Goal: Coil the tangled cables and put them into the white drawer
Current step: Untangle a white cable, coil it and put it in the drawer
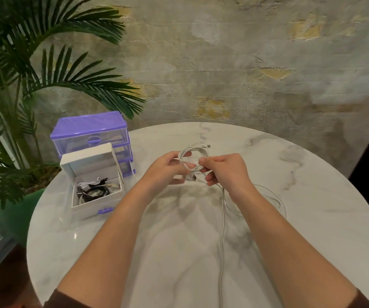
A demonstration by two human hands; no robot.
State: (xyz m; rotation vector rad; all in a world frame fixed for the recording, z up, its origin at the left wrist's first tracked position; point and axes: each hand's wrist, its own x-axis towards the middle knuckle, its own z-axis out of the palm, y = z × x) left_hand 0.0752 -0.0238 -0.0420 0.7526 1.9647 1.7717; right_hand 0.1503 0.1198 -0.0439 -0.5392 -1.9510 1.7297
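A round marble table [312, 218] is filling the lower view, with a palm plant [23, 85] standing behind its left edge. A purple drawer unit [92, 132] is sitting at the table's left, and the white drawer [94, 156] is lying pulled out in front of it, already holding coiled black and white cables [94, 190]. The left hand [168, 170] and right hand [223, 170] are both gripping a white cable [193, 155], held above the table's middle in a small coil, its loose tail trailing down toward the near edge
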